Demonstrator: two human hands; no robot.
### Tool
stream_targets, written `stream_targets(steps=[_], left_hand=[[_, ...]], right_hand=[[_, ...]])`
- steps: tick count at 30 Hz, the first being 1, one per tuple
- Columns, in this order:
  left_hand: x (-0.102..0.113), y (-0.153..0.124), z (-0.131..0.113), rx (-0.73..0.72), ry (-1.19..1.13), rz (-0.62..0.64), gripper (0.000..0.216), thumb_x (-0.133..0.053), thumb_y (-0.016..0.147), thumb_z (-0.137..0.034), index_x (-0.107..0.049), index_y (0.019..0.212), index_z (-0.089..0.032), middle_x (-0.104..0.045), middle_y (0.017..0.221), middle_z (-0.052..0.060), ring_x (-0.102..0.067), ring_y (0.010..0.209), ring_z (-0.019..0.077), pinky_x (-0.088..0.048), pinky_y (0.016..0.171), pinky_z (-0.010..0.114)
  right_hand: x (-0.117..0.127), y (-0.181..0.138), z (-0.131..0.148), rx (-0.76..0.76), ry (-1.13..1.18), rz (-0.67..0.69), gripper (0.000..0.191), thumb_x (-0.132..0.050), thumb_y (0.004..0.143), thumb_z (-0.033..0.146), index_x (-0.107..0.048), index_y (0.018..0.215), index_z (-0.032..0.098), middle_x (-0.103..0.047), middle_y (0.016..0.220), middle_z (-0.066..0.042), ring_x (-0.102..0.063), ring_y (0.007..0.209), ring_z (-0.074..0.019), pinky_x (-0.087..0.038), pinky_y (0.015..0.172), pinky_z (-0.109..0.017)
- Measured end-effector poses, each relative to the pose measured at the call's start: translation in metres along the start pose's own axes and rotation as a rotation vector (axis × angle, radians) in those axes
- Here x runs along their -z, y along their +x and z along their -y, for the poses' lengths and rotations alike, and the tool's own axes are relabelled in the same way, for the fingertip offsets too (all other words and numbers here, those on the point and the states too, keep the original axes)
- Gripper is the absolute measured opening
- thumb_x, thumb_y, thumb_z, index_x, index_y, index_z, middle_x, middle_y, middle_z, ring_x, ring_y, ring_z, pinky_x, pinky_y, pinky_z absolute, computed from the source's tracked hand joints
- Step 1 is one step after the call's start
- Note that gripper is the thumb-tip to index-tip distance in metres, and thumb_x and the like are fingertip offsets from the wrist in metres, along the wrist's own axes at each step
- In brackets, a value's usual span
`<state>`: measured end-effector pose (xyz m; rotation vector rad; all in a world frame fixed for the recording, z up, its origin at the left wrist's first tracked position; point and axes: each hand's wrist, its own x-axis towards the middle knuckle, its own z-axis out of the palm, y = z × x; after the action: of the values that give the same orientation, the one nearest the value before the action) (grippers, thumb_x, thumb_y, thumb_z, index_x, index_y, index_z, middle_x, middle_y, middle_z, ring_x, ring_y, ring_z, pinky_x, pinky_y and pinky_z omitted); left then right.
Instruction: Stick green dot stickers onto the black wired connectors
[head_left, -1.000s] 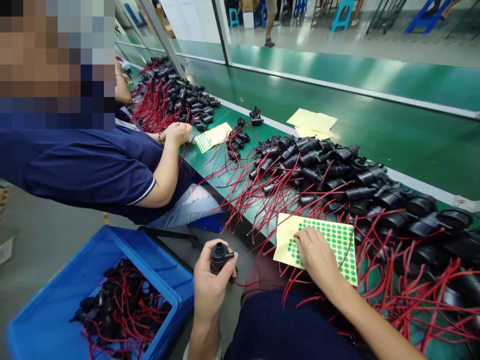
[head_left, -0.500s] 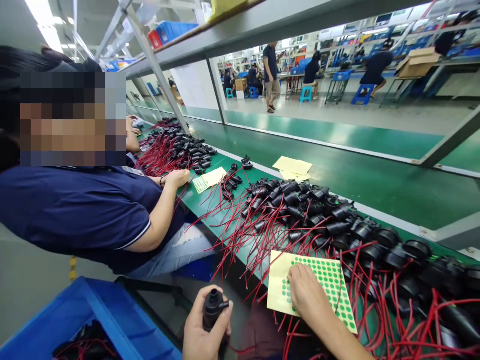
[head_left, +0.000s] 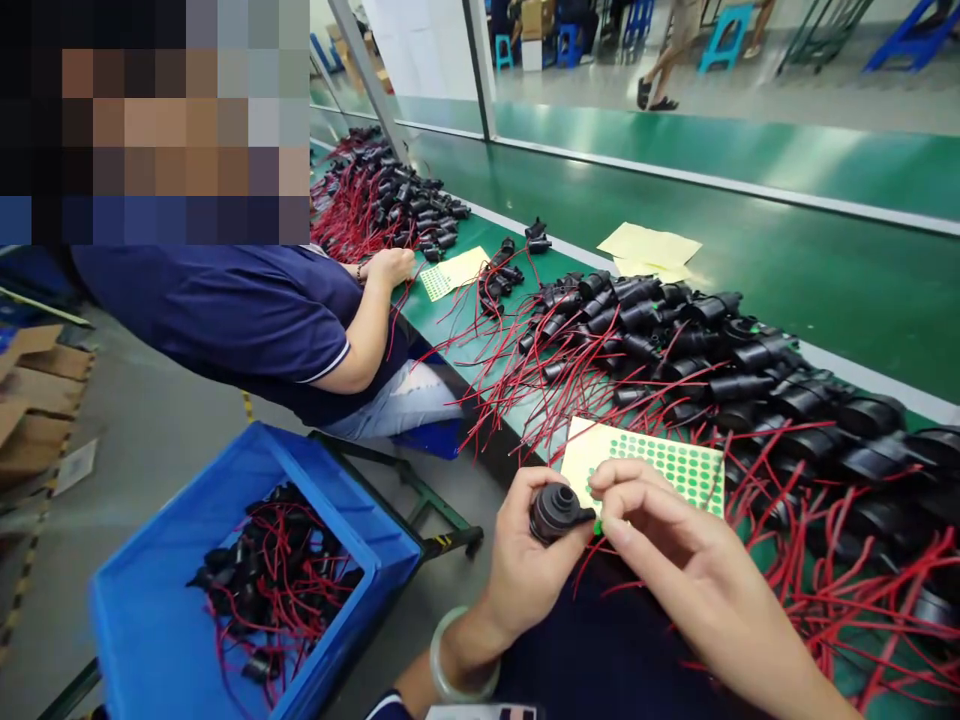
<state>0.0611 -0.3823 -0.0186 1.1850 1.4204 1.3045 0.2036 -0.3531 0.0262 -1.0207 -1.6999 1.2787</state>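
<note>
My left hand (head_left: pixel 525 560) is wrapped around a small black pump (head_left: pixel 555 508), a cylinder with a stepped round nozzle on its end and a short spout at its side. Close against that spout, the thumb and fingers of my right hand (head_left: pixel 660 530) are pinched together on a green dot sticker (head_left: pixel 598 524). Behind my hands lies a pale yellow sticker sheet (head_left: pixel 589 445) with rows of green dots, partly covered by my right fingers. Many more black pumps (head_left: pixel 637 320) with red wires are heaped along the green bench.
A blue crate (head_left: pixel 255 455) holding wired black parts stands at lower left. Beside me sits a co-worker in a dark blue shirt (head_left: pixel 247 310), near another dotted sheet (head_left: pixel 457 272) and heap (head_left: pixel 405 195). Yellow papers (head_left: pixel 649 245) lie further back on the bench (head_left: pixel 787 260).
My right hand has lifted off the sticker sheet with a green dot and met the pump. My left hand has brought the pump up and rightward. The view has tilted downward.
</note>
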Motion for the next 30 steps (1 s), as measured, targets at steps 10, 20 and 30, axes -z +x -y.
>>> stream_targets(steps=[10, 20, 30], left_hand=[[-0.003, -0.006, 0.004, -0.17, 0.062, -0.034, 0.029, -0.066, 0.073, -0.011, -0.052, 0.095, -0.023, -0.058, 0.079, -0.006, -0.054, 0.067, 0.0081, -0.045, 0.065, 0.017], [0.002, -0.009, 0.004, -0.201, 0.133, -0.014, 0.026, -0.064, 0.075, -0.013, -0.052, 0.095, -0.022, -0.06, 0.075, -0.004, -0.055, 0.063, 0.0105, -0.046, 0.06, 0.02], [0.012, -0.011, 0.001, -0.243, 0.182, 0.154, 0.021, -0.065, 0.078, -0.018, -0.05, 0.091, -0.022, -0.055, 0.073, -0.004, -0.049, 0.059, 0.01, -0.042, 0.056, 0.021]], right_hand=[[-0.009, -0.002, -0.004, 0.13, -0.137, -0.038, 0.009, -0.054, 0.09, 0.019, -0.056, 0.084, 0.025, -0.058, 0.095, -0.002, -0.059, 0.091, -0.0144, -0.051, 0.072, -0.021], [-0.008, 0.001, -0.008, 0.034, -0.027, 0.017, 0.007, -0.058, 0.087, 0.021, -0.052, 0.087, 0.024, -0.057, 0.092, -0.001, -0.058, 0.087, -0.0154, -0.051, 0.072, -0.025], [0.005, 0.006, -0.02, -0.231, 0.398, 0.35, 0.016, -0.062, 0.086, 0.031, -0.051, 0.096, 0.025, -0.054, 0.101, -0.001, -0.057, 0.098, -0.0165, -0.053, 0.081, -0.028]])
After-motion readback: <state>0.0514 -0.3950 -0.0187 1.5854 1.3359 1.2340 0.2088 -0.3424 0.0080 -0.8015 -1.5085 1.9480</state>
